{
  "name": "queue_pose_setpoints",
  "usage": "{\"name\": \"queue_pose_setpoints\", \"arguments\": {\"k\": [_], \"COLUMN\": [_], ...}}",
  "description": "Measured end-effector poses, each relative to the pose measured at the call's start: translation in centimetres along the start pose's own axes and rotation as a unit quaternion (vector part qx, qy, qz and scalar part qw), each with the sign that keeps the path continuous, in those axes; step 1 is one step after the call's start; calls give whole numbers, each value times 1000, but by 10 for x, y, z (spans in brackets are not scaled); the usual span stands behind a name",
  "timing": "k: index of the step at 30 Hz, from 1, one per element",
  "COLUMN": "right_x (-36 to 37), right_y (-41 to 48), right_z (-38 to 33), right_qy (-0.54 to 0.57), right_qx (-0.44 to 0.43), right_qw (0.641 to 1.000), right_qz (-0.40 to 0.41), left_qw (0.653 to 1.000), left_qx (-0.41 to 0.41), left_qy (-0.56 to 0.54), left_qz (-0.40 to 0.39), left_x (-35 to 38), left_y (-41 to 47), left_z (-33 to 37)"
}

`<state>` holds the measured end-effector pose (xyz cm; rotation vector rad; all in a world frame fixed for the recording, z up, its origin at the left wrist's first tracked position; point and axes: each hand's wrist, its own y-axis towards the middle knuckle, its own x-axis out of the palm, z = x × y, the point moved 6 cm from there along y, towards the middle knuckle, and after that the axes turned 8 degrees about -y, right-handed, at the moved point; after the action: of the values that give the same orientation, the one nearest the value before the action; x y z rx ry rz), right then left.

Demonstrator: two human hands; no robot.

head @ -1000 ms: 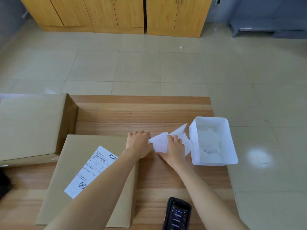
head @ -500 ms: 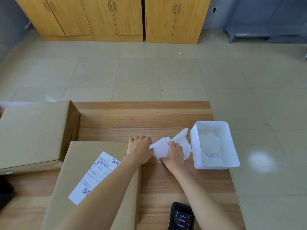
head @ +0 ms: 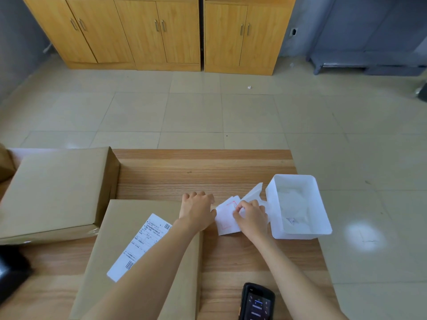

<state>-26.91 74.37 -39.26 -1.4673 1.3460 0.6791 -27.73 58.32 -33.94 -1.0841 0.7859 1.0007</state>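
Observation:
A small stack of white paper labels (head: 227, 219) with a red printed outline lies on the wooden table (head: 208, 179). My right hand (head: 251, 217) pinches the top sheet near its upper right corner. My left hand (head: 197, 209) sits with curled fingers at the far right corner of a flat cardboard box (head: 129, 250), its thumb against the left edge of the labels. That box carries a white shipping label (head: 141, 245) with barcodes. Part of the paper stack is hidden under my right hand.
A white plastic bin (head: 322, 218) with crumpled paper inside stands at the table's right edge. A larger cardboard box (head: 53, 192) sits at the left. A black handheld device (head: 256, 301) lies near the front edge. Wooden cabinets (head: 157, 31) line the far wall.
The view has tilted up slightly. My right hand has shifted from pressing on the labels to pinching the top sheet, exposing a red outline on it. My left hand stays in place.

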Motion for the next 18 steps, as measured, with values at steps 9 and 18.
{"name": "queue_pose_setpoints", "arguments": {"k": [9, 18], "right_x": [-40, -88], "right_y": [-5, -34], "right_z": [4, -10], "right_qy": [395, 461], "right_qx": [89, 22], "right_qw": [914, 886], "right_qz": [-31, -48], "left_qw": [999, 991], "left_qx": [24, -11], "left_qy": [19, -120], "left_qz": [33, 65], "left_x": [-29, -71], "left_y": [-12, -28], "left_z": [22, 42]}}
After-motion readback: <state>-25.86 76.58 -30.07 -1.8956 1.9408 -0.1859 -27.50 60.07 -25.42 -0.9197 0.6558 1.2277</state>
